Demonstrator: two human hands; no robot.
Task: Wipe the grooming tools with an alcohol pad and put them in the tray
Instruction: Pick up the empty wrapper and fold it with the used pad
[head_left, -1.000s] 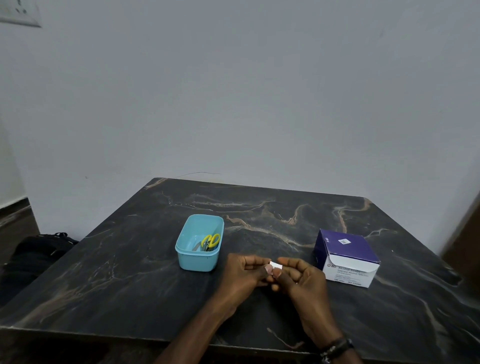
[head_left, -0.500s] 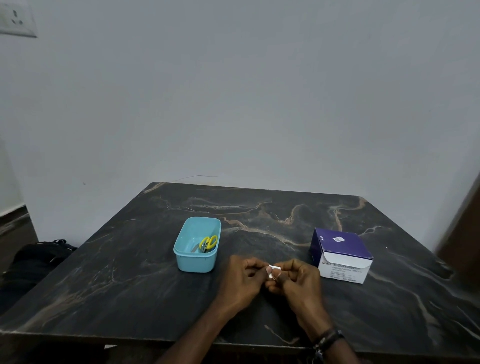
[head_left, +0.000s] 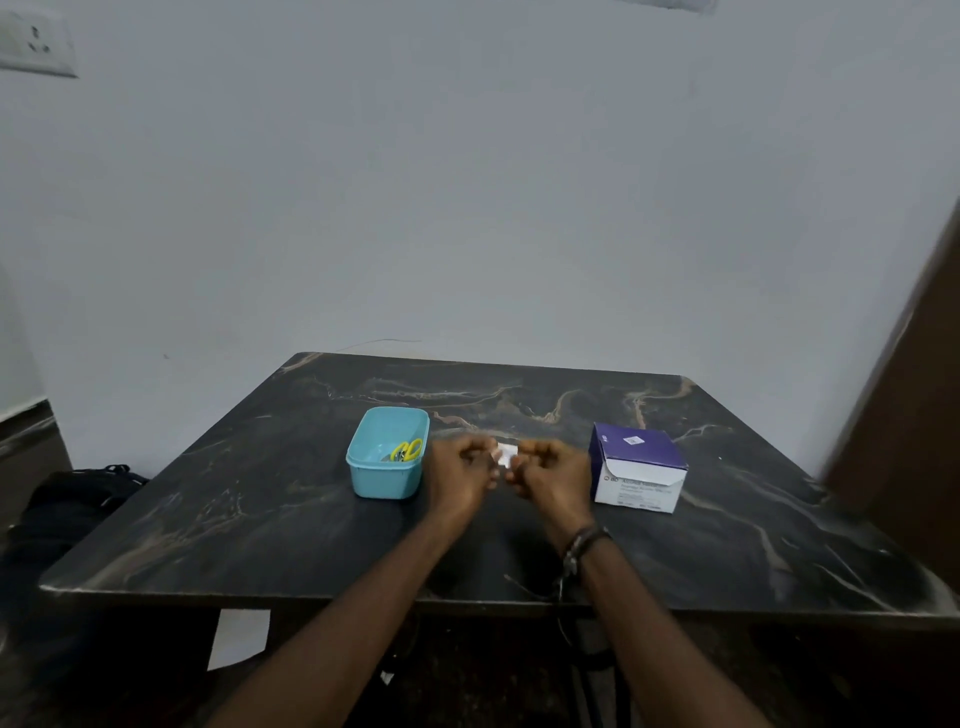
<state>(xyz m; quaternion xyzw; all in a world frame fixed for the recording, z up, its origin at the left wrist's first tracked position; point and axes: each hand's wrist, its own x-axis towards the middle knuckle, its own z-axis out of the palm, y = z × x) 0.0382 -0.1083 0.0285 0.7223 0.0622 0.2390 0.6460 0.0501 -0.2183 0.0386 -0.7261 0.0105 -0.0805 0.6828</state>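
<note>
While both hands meet above dark marbled surface (head_left: 260, 509), left hand (head_left: 460, 475) and right hand (head_left: 553, 478) pinch small white alcohol pad packet (head_left: 506, 454) in closed grip; yellow-handled scissors (head_left: 408, 450) inside blue tray (head_left: 387, 475) left; purple-white box (head_left: 641, 467) right.

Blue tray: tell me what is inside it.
Inside the blue tray lie scissors with yellow handles beside something metallic and grey, too small to identify. The near wall hides the rest of the tray floor.

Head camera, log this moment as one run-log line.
step: opening pad | left hand + right hand: both pinching white pad above table | tray: holds yellow scissors | box: right of hands
</note>
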